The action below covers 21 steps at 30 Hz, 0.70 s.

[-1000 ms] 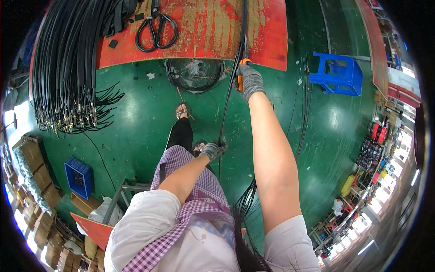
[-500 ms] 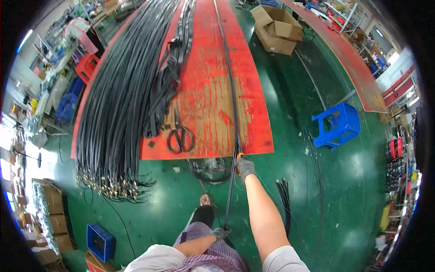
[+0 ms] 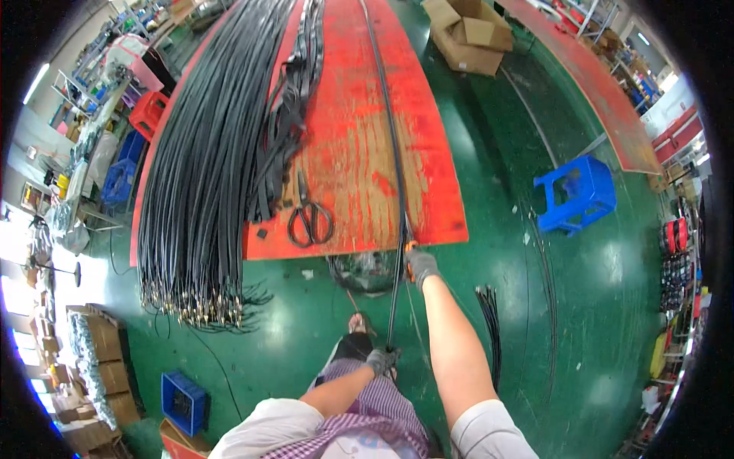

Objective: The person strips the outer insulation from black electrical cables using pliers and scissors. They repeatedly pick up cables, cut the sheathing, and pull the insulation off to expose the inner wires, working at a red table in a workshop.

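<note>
Gloved in grey, my left hand (image 3: pixel 381 359) is closed around the lower end of a bundle of long black cables (image 3: pixel 395 153), close to my body. The bundle runs up over the front edge of the red worktable (image 3: pixel 353 92) and away along its top. My right hand (image 3: pixel 423 269), also gloved, grips an orange-handled tool (image 3: pixel 410 246) beside the cables at the table edge. The tool's dark tip lies against or very near the bundle; its exact kind is hard to make out. Large black-handled scissors (image 3: pixel 310 222) lie on the table to the left.
A thick spread of black cables (image 3: pixel 206 153) with metal ends hangs over the table's left front. Black strips (image 3: pixel 287 130) lie beside it. A blue stool (image 3: pixel 577 195) and a cardboard box (image 3: pixel 470 46) stand on the right; a blue crate (image 3: pixel 183 402) sits lower left.
My left hand has moved forward toward the table edge, still on the cables. My right hand stays at the edge with the tool. The whole view has shifted slightly.
</note>
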Motion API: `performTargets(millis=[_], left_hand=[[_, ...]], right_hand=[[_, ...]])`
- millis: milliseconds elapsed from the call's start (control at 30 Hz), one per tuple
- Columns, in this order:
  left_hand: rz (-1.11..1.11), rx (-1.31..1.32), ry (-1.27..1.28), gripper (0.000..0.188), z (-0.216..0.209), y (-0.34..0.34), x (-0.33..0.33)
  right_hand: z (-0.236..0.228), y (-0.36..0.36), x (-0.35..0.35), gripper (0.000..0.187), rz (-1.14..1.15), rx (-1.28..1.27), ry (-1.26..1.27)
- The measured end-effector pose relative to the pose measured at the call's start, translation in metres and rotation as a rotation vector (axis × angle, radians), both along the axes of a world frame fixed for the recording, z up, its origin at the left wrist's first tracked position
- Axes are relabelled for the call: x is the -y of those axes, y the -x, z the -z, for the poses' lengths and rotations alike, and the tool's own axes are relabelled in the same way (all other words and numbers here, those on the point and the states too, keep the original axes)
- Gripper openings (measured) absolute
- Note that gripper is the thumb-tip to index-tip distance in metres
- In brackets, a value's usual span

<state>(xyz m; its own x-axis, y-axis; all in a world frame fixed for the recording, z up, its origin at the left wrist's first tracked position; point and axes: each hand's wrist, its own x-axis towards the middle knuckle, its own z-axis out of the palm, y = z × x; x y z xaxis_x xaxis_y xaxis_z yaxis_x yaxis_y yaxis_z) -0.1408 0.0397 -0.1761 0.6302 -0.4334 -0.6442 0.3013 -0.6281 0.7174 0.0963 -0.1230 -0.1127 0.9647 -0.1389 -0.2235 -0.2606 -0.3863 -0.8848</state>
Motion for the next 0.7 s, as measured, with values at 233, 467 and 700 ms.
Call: performTargets(millis=[233,467,700], left_hand=[[-0.22,-0.163,0.229,0.017,0.068,0.061,-0.024],[-0.774,-0.598,0.591,0.016,0.127,0.088,-0.034],[-0.468,0.172,-0.232,0.032,0.003,0.022,-0.034]], right_hand=[[-0.069,-0.011,-0.026,0.021,0.248,-0.46,-0.31],[-0.059,-0.021,-0.022,0.03,-0.048,-0.524,-0.011],[-0.049,-0.014,-0.017,0.032,0.334,-0.575,-0.265]])
